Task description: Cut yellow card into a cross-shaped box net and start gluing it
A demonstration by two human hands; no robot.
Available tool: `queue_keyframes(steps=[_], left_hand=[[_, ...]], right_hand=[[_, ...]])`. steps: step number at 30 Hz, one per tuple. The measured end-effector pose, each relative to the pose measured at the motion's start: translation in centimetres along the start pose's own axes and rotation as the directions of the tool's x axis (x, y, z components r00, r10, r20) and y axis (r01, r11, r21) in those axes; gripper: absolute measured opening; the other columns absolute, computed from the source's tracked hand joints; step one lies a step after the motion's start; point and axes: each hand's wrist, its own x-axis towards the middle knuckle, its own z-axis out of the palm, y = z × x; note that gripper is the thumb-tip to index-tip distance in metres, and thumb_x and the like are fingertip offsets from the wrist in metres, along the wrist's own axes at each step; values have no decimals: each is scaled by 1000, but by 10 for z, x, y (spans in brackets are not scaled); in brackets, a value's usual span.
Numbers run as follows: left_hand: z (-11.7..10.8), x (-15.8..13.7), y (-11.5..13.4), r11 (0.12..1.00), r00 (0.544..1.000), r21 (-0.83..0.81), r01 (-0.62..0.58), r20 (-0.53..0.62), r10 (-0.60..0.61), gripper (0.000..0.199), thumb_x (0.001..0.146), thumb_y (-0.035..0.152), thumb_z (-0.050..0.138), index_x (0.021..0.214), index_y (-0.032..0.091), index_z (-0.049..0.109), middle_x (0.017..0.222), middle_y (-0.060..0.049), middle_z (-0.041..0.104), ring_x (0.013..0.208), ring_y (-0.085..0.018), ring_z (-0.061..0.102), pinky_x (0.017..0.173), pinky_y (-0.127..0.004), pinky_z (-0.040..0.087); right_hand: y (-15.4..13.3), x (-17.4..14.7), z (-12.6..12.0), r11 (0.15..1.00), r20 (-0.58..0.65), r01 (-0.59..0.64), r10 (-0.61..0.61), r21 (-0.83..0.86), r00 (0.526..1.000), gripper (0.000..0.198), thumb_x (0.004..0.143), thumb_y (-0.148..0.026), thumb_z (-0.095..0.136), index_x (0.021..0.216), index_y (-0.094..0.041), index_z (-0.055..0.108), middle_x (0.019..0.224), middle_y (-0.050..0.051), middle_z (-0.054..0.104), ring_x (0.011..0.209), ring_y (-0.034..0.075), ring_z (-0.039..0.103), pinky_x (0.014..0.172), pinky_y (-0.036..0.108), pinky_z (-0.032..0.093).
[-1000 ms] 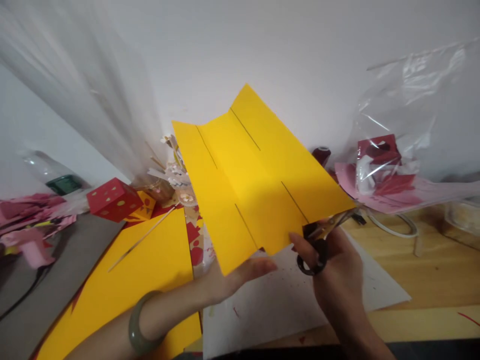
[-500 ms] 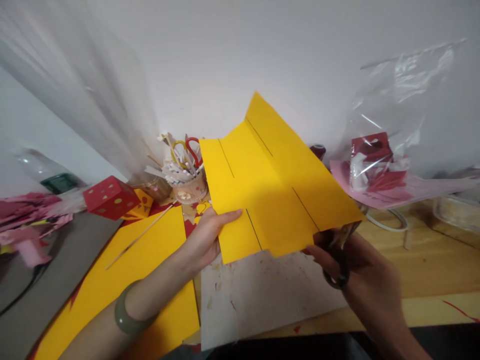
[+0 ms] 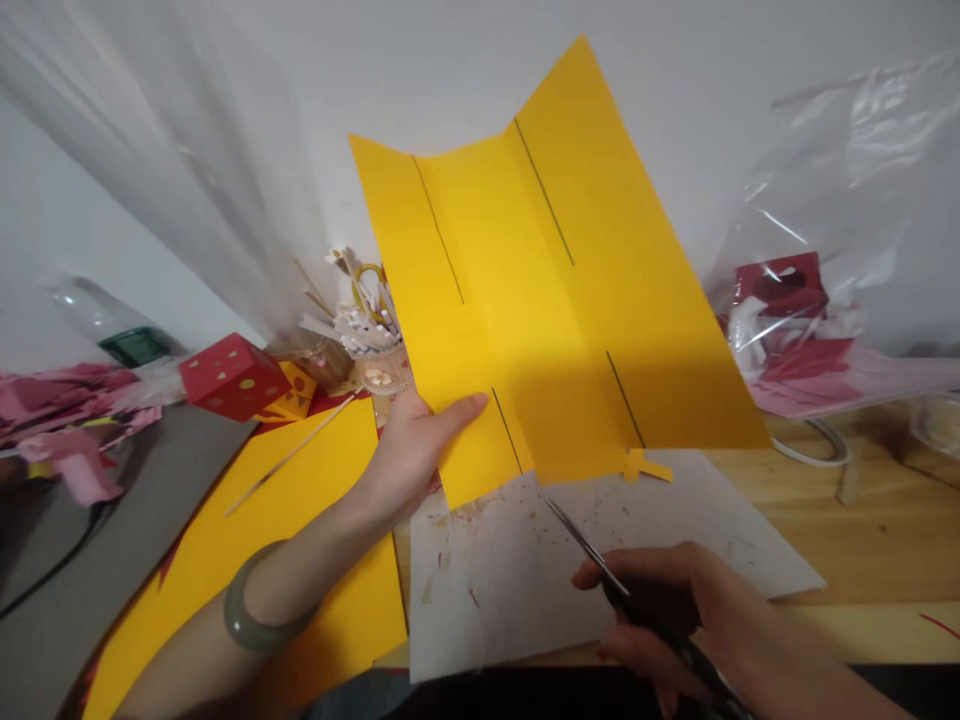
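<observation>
My left hand (image 3: 412,440) pinches the lower left edge of a yellow sheet of card (image 3: 540,330), its thumb lying on the front face. Several black lines run along the card, which bends at lengthwise creases and stands tilted up toward the wall. Below and to the right, my right hand (image 3: 675,610) is closed around black-handled scissors (image 3: 619,590). Their blades look closed, pointing up and left toward the card's bottom edge without touching it. Small yellow card scraps (image 3: 645,466) lie just under that edge. Part of the scissor handles is hidden by my fingers.
A white paper sheet (image 3: 480,590) with specks covers the wooden table (image 3: 885,530). More yellow card (image 3: 330,560) lies at left, near a red box (image 3: 232,378), a pink glue gun (image 3: 75,465) and a decorated cup (image 3: 386,370). A clear bag (image 3: 847,200) stands at right.
My right hand has drawn the scissors away from the card's lower right corner, down toward me. The card has tipped up, showing more of its face. Yellow scraps now show below it.
</observation>
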Motion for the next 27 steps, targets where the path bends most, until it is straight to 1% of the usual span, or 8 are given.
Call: queue_keyframes(steps=[2, 6, 10, 13, 16, 21, 23, 27], left_hand=[[0, -1, 1, 1000, 1000, 8, -2, 2, 2, 37, 73, 17, 66, 110, 19, 65, 100, -5, 73, 86, -21, 69, 75, -31, 54], [0, -3, 1, 1000, 999, -18, -5, 38, 6, 37, 73, 19, 67, 111, 19, 64, 106, -6, 71, 92, -23, 67, 80, -34, 53], [0, -6, 1, 1000, 998, -26, -3, 62, 4, 33, 74, 18, 67, 107, 18, 66, 106, -6, 71, 93, -22, 67, 83, -34, 53], [0, -7, 3, 1000, 998, -20, 6, 64, -5, 31, 73, 18, 68, 104, 16, 67, 105, -7, 71, 93, -22, 67, 84, -33, 52], [0, -8, 5, 1000, 998, -12, 9, 60, -8, 30, 73, 19, 68, 104, 16, 67, 105, -7, 71, 98, -22, 66, 86, -32, 51], [2, -8, 6, 1000, 998, -17, 17, 68, -16, 31, 73, 17, 67, 104, 16, 67, 104, -7, 71, 95, -21, 66, 86, -32, 51], [2, -8, 6, 999, 997, -39, 19, 75, -16, 31, 73, 16, 68, 104, 16, 67, 104, -6, 71, 93, -20, 67, 86, -32, 51], [1, -9, 8, 996, 996, -75, 42, 87, -36, 27, 73, 14, 67, 100, 16, 67, 102, -5, 72, 90, -19, 68, 83, -30, 53]], right_hand=[[-6, 3, 0, 999, 45, -29, 28, 13, 999, 23, 55, -38, 68, 68, -20, 73, 43, -3, 53, 35, 8, 46, 38, 19, 33], [-8, 6, -1, 997, 41, -31, 28, 64, 999, 22, 55, -38, 69, 66, -19, 72, 42, -3, 53, 35, 8, 46, 38, 19, 34], [-8, 7, -2, 995, 72, -53, 47, 83, 996, 25, 56, -38, 70, 70, -18, 73, 47, -1, 58, 34, 7, 45, 37, 19, 35], [-10, 8, -2, 997, 97, -64, 60, 35, 993, 26, 58, -38, 68, 73, -16, 71, 45, -4, 53, 34, 6, 44, 38, 18, 35], [-12, 11, -4, 995, 154, -91, 96, -37, 983, 30, 60, -37, 65, 77, -14, 70, 44, -6, 49, 35, 5, 43, 38, 17, 35], [-12, 12, -5, 992, 197, -99, 114, -83, 974, 33, 61, -39, 62, 80, -13, 67, 45, -5, 48, 36, 5, 43, 39, 18, 34], [-12, 11, -5, 992, 194, -95, 110, -84, 975, 34, 60, -40, 61, 79, -13, 67, 46, -5, 49, 36, 5, 43, 39, 18, 34], [-14, 6, -4, 991, 142, -98, 111, -96, 984, 34, 57, -43, 61, 75, -15, 67, 48, -4, 48, 36, 5, 42, 39, 18, 33]])
